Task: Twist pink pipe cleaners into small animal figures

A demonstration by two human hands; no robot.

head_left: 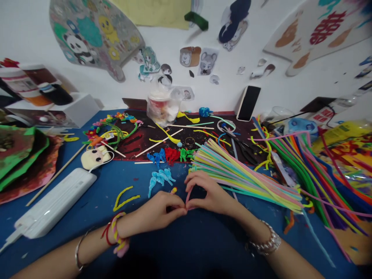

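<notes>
Your left hand [162,208] and right hand [211,195] meet over a pink fuzzy stem [189,195], just below mid-frame.
Each hand pinches thumb to finger at the stem's lower end, while the rest rises inside your right hand's curve; small, firm bends close to that pinch should keep the shape neat. Light-blue twisted pieces [161,178] lie just above your left hand, the pastel stem bundle [244,172] right of centre, on the blue desk [101,197].

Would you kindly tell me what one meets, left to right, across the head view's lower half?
Long white device → bent yellow pipe cleaner → left hand → right hand → bundle of brightly coloured pipe cleaners.
</notes>
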